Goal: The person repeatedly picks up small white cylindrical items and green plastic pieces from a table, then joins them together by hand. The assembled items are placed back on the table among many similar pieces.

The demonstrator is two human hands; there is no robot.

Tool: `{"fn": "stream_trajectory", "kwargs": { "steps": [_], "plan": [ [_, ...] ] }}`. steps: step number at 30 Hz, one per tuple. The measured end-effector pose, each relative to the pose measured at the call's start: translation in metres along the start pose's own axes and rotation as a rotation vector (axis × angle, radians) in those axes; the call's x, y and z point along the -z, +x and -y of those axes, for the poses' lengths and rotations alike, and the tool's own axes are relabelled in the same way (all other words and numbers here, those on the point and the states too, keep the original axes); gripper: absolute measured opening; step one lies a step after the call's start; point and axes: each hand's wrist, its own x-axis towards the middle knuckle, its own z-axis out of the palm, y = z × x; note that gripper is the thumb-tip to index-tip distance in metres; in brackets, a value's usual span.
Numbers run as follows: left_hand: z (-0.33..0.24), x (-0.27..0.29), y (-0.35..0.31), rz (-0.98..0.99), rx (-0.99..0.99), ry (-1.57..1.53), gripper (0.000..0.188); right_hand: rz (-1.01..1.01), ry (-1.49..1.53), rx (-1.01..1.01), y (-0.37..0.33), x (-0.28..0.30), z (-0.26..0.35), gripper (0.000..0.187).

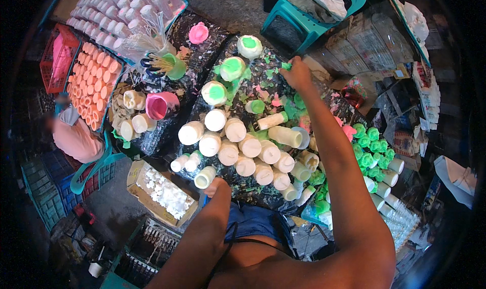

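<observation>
My left hand (pixel 218 188) is closed around the base of a cream hollow cylinder (pixel 205 177), which tilts at the table's near edge. Stretched far out, my right hand (pixel 297 74) pinches a small green waxy scrap (pixel 286 65) at the far right edge of the table. Left of my right hand stand round cream moulds with bright green fill, one of them at the far end (pixel 249 47) and another nearer (pixel 214 93). Between my arms, several cream cylinders (pixel 236 130) stand in a close group. Two small white-and-green pieces (pixel 187 161) lie beside the held cylinder.
Green flower-shaped pieces (pixel 372 144) are heaped right of my right forearm. A pink-lined pot (pixel 162 105) and a green cup of sticks (pixel 174 67) stand on the left. An open box of white pieces (pixel 132 177) sits lower left. A person (pixel 76 137) is at far left, beside orange cups (pixel 93 81).
</observation>
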Motion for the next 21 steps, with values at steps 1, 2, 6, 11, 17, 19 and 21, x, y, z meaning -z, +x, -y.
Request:
{"fn": "stream_trajectory", "kwargs": {
  "steps": [1,2,6,11,17,19,21],
  "plan": [
    [0.001,-0.003,-0.001,-0.008,-0.001,0.004,0.022,-0.012,-0.008,0.004,0.001,-0.005,0.0,0.053],
    [0.001,-0.004,0.001,-0.016,-0.008,0.009,0.022,-0.025,-0.015,0.002,0.001,-0.008,0.0,0.051],
    [0.002,-0.003,0.006,-0.036,-0.038,0.031,0.022,-0.022,-0.016,-0.037,0.003,-0.01,0.001,0.048],
    [-0.029,0.041,0.001,0.184,0.101,0.018,0.021,0.042,-0.103,-0.007,-0.001,-0.002,0.009,0.041],
    [-0.016,0.027,0.001,0.08,0.051,-0.004,0.021,0.031,-0.249,0.137,-0.014,-0.018,0.032,0.028],
    [-0.013,0.024,0.002,0.068,0.044,-0.009,0.021,0.017,-0.209,0.075,-0.012,-0.02,0.033,0.026],
    [-0.012,0.02,0.001,0.057,0.054,-0.023,0.022,-0.001,-0.153,0.072,-0.006,-0.023,0.025,0.028]
  ]
}}
